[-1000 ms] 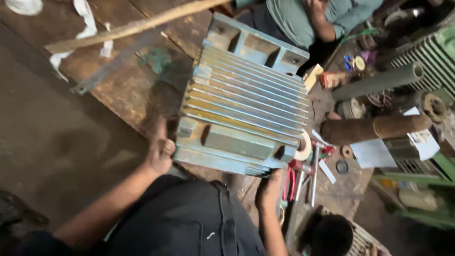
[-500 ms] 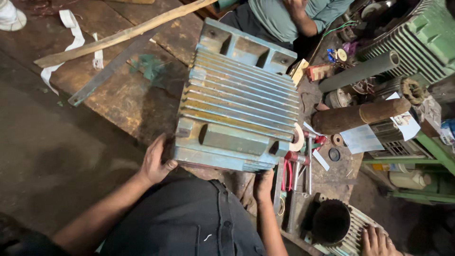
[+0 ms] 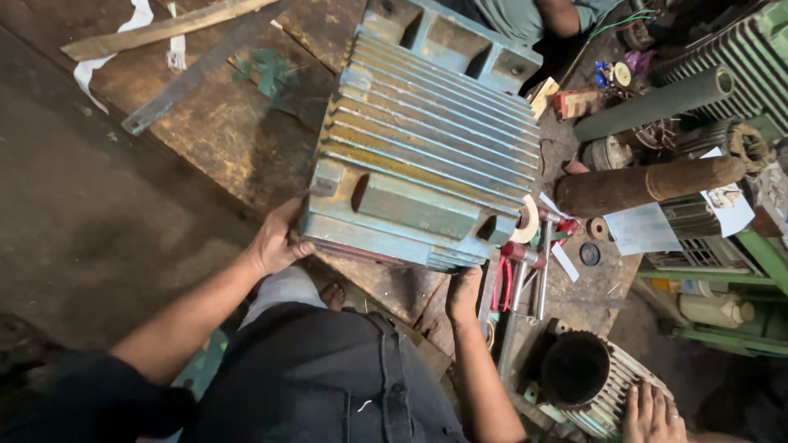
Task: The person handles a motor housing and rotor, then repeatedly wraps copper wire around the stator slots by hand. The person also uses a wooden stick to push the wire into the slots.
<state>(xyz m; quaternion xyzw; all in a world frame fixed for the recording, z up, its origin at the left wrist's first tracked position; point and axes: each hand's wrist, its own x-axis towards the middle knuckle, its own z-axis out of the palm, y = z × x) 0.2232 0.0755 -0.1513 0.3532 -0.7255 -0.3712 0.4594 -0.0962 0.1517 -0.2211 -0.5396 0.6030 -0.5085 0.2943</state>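
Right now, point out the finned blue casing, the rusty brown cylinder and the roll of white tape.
finned blue casing [image 3: 427, 156], head view, on the middle ribs of its top.
rusty brown cylinder [image 3: 648, 184], head view, mid-length on its side.
roll of white tape [image 3: 527, 220], head view, on its flat white ring.

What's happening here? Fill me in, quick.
A person grips a big blue finned motor housing lying on a worn wooden bench. The left hand holds its near left corner; the right hand is at its near right edge. Pliers and other tools lie beside it, with two cylinders further right. Another person's hand rests on a smaller housing at the bottom right.
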